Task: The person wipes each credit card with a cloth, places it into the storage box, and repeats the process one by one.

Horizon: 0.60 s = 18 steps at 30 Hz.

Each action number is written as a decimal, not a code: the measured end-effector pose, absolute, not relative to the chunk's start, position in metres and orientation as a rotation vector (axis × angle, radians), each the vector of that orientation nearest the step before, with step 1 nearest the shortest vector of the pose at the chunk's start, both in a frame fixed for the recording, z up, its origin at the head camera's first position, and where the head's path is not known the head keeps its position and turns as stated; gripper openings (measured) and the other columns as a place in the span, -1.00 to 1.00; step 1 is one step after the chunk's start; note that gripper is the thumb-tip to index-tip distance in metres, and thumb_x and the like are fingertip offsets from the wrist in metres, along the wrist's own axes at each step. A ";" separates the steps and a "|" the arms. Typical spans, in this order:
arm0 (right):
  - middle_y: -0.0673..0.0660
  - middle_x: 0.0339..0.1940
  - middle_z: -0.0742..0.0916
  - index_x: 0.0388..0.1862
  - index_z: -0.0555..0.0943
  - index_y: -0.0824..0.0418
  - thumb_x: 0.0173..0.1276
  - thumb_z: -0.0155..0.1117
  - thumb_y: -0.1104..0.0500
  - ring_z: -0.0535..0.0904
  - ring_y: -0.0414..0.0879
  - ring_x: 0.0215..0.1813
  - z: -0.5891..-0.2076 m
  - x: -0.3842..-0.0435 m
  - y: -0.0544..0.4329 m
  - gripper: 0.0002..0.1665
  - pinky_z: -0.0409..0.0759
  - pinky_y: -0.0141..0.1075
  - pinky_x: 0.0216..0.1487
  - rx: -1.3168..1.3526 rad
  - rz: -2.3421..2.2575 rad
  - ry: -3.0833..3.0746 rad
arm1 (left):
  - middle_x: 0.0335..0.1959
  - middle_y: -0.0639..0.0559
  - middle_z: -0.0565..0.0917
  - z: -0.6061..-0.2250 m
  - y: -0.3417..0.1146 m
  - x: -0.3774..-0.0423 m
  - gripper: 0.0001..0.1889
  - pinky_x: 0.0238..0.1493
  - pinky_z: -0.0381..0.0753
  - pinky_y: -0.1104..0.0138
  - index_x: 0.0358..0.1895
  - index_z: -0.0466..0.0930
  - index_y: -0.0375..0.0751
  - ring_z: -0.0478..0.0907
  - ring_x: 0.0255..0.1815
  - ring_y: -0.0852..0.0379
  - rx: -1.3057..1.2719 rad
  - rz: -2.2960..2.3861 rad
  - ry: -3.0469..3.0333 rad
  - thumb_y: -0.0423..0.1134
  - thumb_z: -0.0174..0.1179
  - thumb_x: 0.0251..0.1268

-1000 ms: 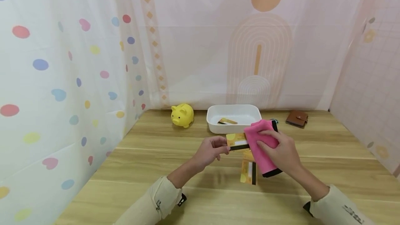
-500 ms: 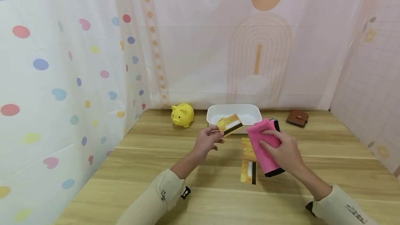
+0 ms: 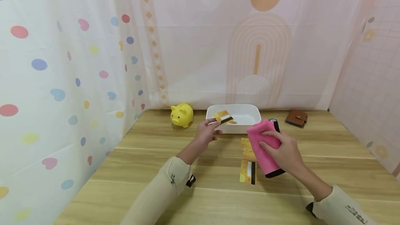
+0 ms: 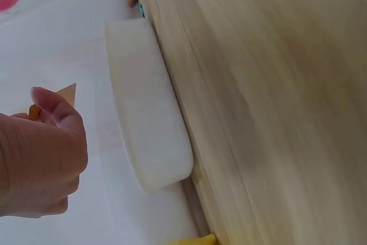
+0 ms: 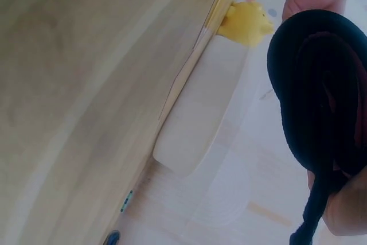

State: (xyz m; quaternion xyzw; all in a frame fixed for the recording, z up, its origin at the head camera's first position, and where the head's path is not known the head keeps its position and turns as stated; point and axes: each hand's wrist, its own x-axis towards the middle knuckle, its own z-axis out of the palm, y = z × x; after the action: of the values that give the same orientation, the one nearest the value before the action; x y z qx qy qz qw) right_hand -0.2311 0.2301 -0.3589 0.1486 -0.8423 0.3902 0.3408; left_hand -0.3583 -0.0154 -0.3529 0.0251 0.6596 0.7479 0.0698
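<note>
My left hand [image 3: 204, 136] pinches a yellow-orange bank card [image 3: 224, 116] with a black stripe, at the front left rim of the white bin [image 3: 247, 114]. The left wrist view shows only a corner of that card [image 4: 69, 93] past the thumb. Inside the bin, another card [image 3: 232, 122] is partly hidden behind the held one. My right hand [image 3: 285, 150] grips a folded pink cloth [image 3: 262, 145] with black edging. Its thick rolled end [image 5: 315, 78] fills much of the right wrist view. Left of the cloth, a column of cards lies on the table, the nearest card [image 3: 248, 173] fully visible.
A yellow piggy bank [image 3: 182, 115] stands left of the bin. At the back right lies a brown snap wallet [image 3: 297, 118]. A small dark-and-teal object [image 3: 273, 120] peeks out behind the cloth. The wooden table [image 3: 140, 169] ends at hanging curtains.
The left hand has drawn the card out from the pink cloth and carried it left and away to the bin. The right hand with the cloth has barely shifted.
</note>
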 end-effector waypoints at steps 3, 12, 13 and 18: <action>0.20 -0.22 0.73 -0.15 0.73 0.22 0.11 0.56 0.30 0.58 -0.10 -0.46 -0.360 -0.231 0.230 -0.70 0.57 -0.36 -0.53 0.389 1.018 -2.191 | 0.05 -0.09 0.67 -0.355 -0.015 -0.365 -0.67 -0.57 0.51 0.44 0.12 0.53 -0.26 0.65 -0.48 0.23 0.057 2.255 2.007 -0.21 0.26 0.38; 0.21 -0.19 0.74 -0.15 0.74 0.21 0.11 0.56 0.32 0.57 -0.10 -0.45 -0.359 -0.231 0.229 -0.71 0.56 -0.36 -0.54 0.391 1.015 -2.190 | 0.18 -0.22 0.61 -0.361 -0.017 -0.378 -0.66 -0.46 0.54 0.38 0.11 0.55 -0.26 0.65 -0.47 0.22 0.057 2.229 2.035 -0.18 0.27 0.39; 0.21 -0.19 0.74 -0.16 0.74 0.21 0.10 0.56 0.32 0.57 -0.10 -0.46 -0.359 -0.231 0.229 -0.71 0.56 -0.36 -0.54 0.392 1.014 -2.188 | 0.18 -0.23 0.60 -0.362 -0.016 -0.379 -0.67 -0.45 0.55 0.38 0.11 0.55 -0.26 0.65 -0.47 0.22 0.059 2.222 2.043 -0.17 0.26 0.39; 0.21 -0.21 0.74 -0.17 0.74 0.22 0.10 0.56 0.32 0.57 -0.10 -0.45 -0.359 -0.231 0.229 -0.72 0.56 -0.35 -0.53 0.402 1.001 -2.185 | 0.09 -0.18 0.68 -0.365 -0.015 -0.381 -0.73 -0.50 0.53 0.39 0.04 0.58 -0.27 0.65 -0.51 0.24 0.068 2.211 2.056 -0.20 0.26 0.39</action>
State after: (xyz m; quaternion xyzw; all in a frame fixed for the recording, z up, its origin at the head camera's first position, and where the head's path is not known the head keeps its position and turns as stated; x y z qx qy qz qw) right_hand -0.2311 0.2288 -0.3593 0.1549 -0.8416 0.3855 0.3451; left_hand -0.3809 -0.0150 -0.3653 0.0226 0.6796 0.7307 0.0609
